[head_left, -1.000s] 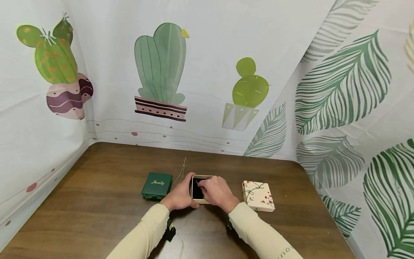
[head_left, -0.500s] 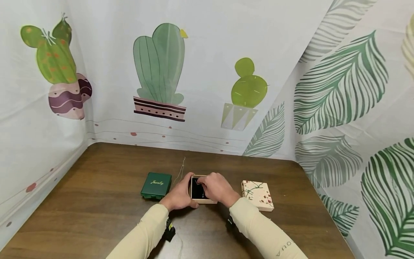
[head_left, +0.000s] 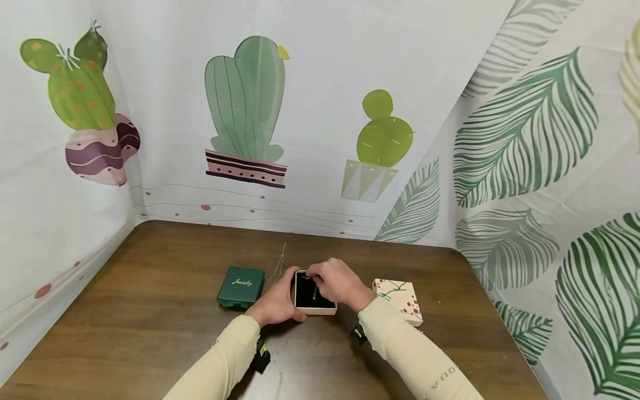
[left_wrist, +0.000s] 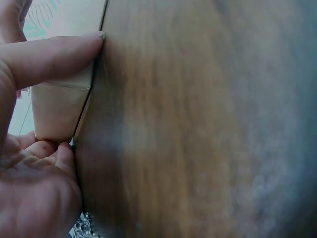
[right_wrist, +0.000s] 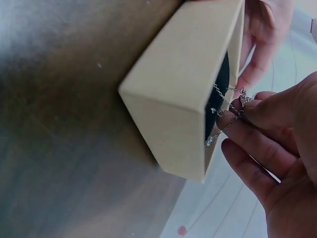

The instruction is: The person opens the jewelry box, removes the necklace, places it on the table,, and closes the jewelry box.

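Observation:
My left hand [head_left: 277, 300] grips a small cream box [head_left: 320, 311] from its left side, fingers at the far corner and thumb at the near one. Black padding [head_left: 306, 294] lines the inside of this uncovered box. Between thumb and fingers, my right hand [head_left: 341, 280] pinches a thin silver chain [right_wrist: 242, 97] at the box's mouth. Small clear stones [right_wrist: 209, 142] hang from the chain, and part of it lies over the padding. The left wrist view shows my thumb [left_wrist: 59, 57] against the box's outer wall [left_wrist: 57, 111].
A green jewelry case [head_left: 241, 284] with gold lettering stands left of my left hand. Behind that hand, another thin chain [head_left: 281, 261] lies on the wooden table [head_left: 165, 289]. A flower-patterned cream box or lid [head_left: 400, 303] sits right of my right wrist.
My right hand has shifted slightly up and right, uncovering more of the black padding and the hanging chain. My left hand stays on the box.

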A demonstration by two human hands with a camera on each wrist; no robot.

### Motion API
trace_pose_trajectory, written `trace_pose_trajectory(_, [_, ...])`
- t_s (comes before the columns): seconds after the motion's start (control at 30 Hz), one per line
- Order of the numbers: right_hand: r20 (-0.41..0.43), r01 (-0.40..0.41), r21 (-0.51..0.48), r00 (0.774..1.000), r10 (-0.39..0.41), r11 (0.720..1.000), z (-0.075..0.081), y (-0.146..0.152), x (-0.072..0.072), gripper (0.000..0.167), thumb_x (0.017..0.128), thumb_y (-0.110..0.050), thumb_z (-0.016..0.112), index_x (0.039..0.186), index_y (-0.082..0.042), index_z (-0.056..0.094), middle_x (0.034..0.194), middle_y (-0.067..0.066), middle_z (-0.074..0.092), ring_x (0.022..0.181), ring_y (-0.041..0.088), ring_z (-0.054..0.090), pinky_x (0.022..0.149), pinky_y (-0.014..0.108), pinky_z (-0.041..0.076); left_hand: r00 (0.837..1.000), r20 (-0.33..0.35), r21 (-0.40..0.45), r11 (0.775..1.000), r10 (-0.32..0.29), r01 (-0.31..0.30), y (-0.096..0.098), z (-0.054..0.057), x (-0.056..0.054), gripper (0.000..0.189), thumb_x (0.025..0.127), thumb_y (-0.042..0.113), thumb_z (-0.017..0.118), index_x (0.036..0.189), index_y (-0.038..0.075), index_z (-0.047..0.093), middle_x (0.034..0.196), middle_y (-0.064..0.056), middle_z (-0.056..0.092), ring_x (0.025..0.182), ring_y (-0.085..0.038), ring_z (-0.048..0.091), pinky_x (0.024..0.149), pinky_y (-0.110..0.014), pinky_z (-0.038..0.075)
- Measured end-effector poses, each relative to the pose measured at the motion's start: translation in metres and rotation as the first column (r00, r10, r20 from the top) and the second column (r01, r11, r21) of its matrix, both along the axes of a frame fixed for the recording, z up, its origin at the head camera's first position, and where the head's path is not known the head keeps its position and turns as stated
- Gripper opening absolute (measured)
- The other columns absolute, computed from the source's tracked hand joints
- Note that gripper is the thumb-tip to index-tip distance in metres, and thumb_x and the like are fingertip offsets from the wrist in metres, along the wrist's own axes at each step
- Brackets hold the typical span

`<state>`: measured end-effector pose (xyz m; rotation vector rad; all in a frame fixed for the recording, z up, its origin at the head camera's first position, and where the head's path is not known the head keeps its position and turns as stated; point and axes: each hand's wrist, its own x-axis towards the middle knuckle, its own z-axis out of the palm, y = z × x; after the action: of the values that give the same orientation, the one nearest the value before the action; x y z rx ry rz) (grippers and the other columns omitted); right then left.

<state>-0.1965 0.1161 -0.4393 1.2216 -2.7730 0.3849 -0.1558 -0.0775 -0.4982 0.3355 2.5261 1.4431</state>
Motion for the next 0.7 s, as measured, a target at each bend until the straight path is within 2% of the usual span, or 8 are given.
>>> trace_pose_trajectory(0.3, [0.021, -0.006, -0.044, 1.0, 0.007, 0.999, 0.012, 0.003, -0.006, 0.023, 0.095, 0.002, 0.066, 0.106, -0.011, 0.08, 0.098, 0.003, 0.081, 0.086, 0.017, 0.076, 0.078, 0.035, 0.062, 0.999, 0.028, 0.014, 1.0, 0.015, -0.016, 0.001, 0.005, 0.003, 0.121, 0.064, 0.006, 0.095, 0.162, 0.007, 0.024, 0.142, -0.015, 0.057, 0.109, -0.024, 0.059, 0.101, -0.048, 0.049])
trace_pose_trajectory(0.6, [0.032, -0.023, -0.048, 0.999, 0.024, 0.999, 0.02, 0.006, -0.012, 0.024, 0.095, 0.003, 0.063, 0.105, -0.011, 0.081, 0.098, 0.003, 0.081, 0.085, 0.016, 0.075, 0.078, 0.035, 0.061, 0.999, 0.046, -0.008, 1.0, 0.029, -0.029, 0.002, 0.004, 0.007, 0.122, 0.066, 0.009, 0.096, 0.163, 0.009, 0.023, 0.155, -0.019, 0.049, 0.13, -0.032, 0.056, 0.108, -0.054, 0.047])
trace_pose_trajectory(0.7, [0.032, -0.026, -0.052, 0.999, 0.028, 0.998, 0.023, 0.006, -0.013, 0.024, 0.095, 0.003, 0.064, 0.104, -0.011, 0.08, 0.097, 0.003, 0.081, 0.087, 0.017, 0.076, 0.079, 0.035, 0.061, 0.999, 0.042, -0.012, 1.0, 0.029, -0.029, 0.003, 0.004, 0.007, 0.121, 0.066, 0.009, 0.096, 0.163, 0.01, 0.024, 0.155, -0.018, 0.049, 0.129, -0.032, 0.056, 0.109, -0.054, 0.046])
